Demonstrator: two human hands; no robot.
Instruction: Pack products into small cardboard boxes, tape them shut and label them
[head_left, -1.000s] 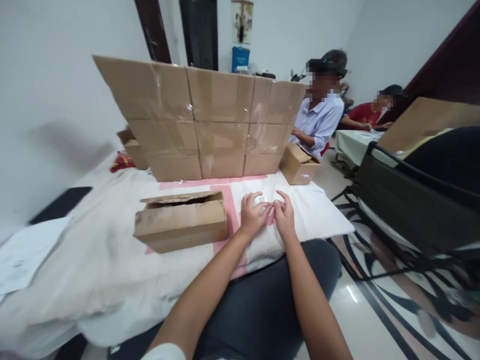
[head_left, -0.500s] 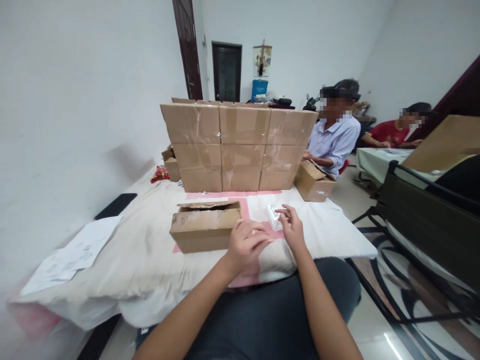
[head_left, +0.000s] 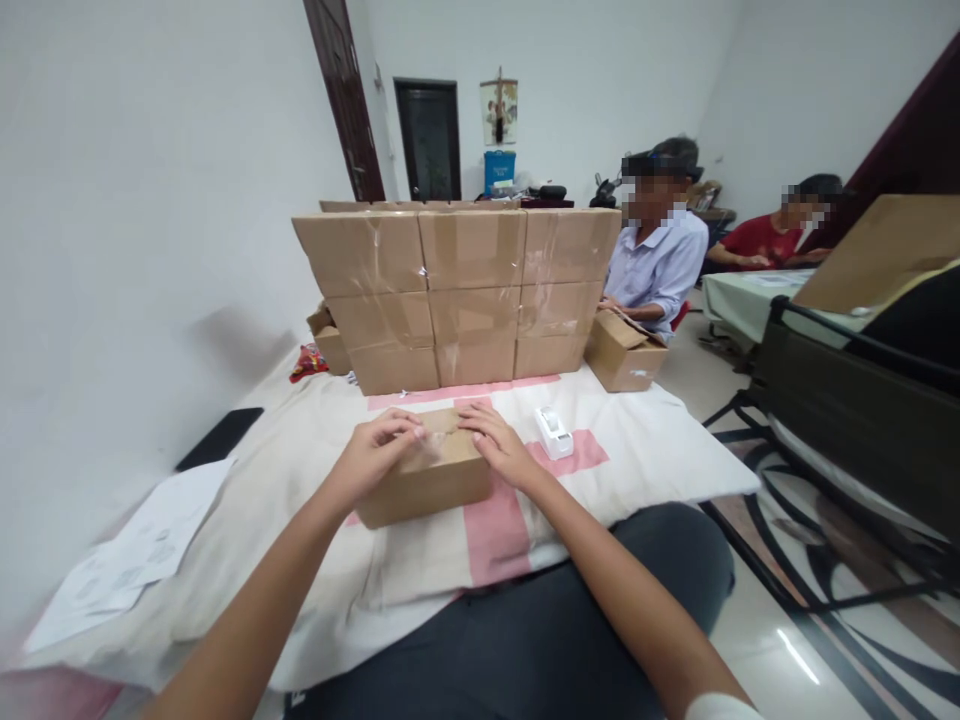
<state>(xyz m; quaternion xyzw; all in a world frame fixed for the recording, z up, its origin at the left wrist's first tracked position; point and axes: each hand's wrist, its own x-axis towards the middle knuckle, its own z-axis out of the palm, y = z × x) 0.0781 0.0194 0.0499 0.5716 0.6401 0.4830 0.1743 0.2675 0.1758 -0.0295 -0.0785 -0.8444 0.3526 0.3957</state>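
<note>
A cardboard box [head_left: 431, 488] lies in front of me on the cloth-covered table, its top flaps now down. My left hand [head_left: 379, 445] is over the box's left end, thumb and fingers pinching a strip of clear tape [head_left: 433, 446] that hangs at the top. Part of that strip blends with the cardboard. My right hand [head_left: 499, 445] rests on the box's right end with its fingers stretched across the top. A small white tape dispenser [head_left: 553, 435] stands to the right, apart from both hands.
A wall of stacked taped cartons [head_left: 472, 300] stands at the back of the table. An opened carton [head_left: 624, 352] sits right of it, near a person in a light shirt [head_left: 664, 260]. Paper sheets [head_left: 150, 545] and a black flat object [head_left: 220, 438] lie at left.
Both hands have moved left onto the box, the right one away from the tape dispenser. The raised box flaps have gone down. A clear tape strip now shows in my left hand.
</note>
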